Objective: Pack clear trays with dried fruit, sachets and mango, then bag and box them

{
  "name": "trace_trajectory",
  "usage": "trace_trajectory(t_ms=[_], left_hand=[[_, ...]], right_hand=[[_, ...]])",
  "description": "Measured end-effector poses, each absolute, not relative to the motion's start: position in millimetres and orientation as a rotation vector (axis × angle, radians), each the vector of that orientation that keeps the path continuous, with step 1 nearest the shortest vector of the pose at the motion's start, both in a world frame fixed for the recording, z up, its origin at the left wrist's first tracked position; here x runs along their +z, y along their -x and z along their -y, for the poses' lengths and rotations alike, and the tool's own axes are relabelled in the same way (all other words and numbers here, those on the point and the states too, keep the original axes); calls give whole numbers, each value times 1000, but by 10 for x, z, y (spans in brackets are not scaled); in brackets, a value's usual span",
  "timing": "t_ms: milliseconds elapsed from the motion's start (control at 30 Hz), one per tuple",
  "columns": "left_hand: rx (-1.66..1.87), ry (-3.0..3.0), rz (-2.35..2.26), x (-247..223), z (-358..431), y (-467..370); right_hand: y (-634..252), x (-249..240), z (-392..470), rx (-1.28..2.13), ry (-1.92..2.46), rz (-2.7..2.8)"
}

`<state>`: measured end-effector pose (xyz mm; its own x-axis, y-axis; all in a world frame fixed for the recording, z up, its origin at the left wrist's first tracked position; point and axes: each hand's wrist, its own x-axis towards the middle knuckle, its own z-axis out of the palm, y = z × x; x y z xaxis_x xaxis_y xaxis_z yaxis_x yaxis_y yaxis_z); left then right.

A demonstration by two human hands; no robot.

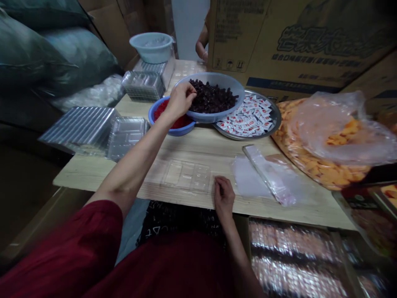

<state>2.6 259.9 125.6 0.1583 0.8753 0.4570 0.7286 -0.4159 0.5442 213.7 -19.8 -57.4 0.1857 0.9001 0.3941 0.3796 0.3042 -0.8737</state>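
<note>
Clear plastic tray [187, 176], see-through, divided into compartments, lay flat. Pale-blue round bowl [211, 118] stood mouth up, beyond the tray and slightly to its right. Dark, shiny small pieces [214, 97] sat heaped loose in that bowl.

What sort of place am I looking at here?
It looks like a small packing workshop or storeroom, perhaps for food: stacked clear trays on a table, a tub of dark pieces beside small printed packets, and a large cardboard box behind.
</note>
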Motion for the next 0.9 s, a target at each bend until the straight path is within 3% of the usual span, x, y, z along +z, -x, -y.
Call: trace_trajectory(t_ms=[67, 200, 400, 500, 667, 767, 900], left_hand=[[1096, -2273, -1388, 1185, -2153, -31], [512, -2364, -956, 768, -1257, -177], [224, -2427, -991, 315, -820, -311], [328, -2403, -1098, 467, -916, -153], [958, -2179, -1737, 750, -1753, 407], [783, -2083, -2002, 663, -2398, 644], [557, -1996, -2006, 463, -2767, 711]], right_hand=[[-2130, -563, 198, 554, 1280, 1400], [-2122, -542, 195, 545, 1287, 1411], [-2136, -549, 192, 534, 1301, 1434], [-2135, -548, 195, 534, 1314, 1432], [-2118, -485, 213, 550, 1318, 1459], [-2109, -451, 221, 567, 1274, 1639], [-2105, -481, 228, 515, 1237, 1792]])
